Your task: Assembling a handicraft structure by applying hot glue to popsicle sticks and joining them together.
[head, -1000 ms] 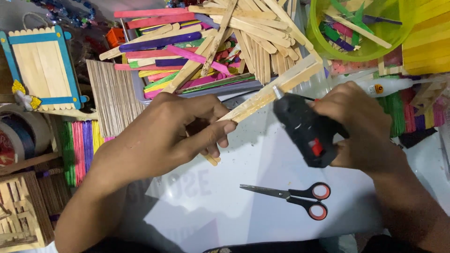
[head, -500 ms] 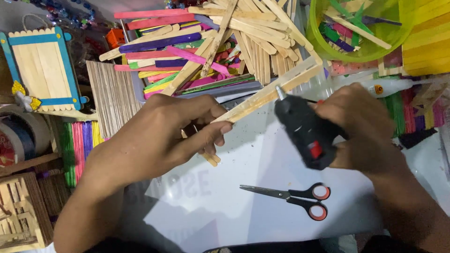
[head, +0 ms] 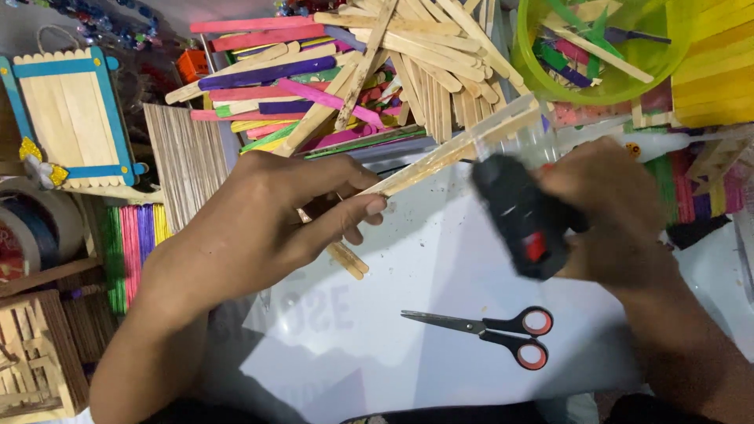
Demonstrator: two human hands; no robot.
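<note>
Your left hand (head: 259,228) pinches flat wooden sticks (head: 448,153) | right hand (head: 613,204) grips black glue gun (head: 522,216), now blurred, shifted right.

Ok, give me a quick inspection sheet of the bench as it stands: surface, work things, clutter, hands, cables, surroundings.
Surface: white sheet, bare patches showing.
Job's things: black glue gun, blurred; bundle of plain wooden sticks.
Clutter: red-handled scissors; heap of coloured and plain sticks; green bowl with stick offcuts; tape rolls.
Hands: left hand grips the stick bundle; right hand holds the glue gun.
Cables: nothing seen.
Surroundings: blue-framed stick panel; small stick crate.
</note>
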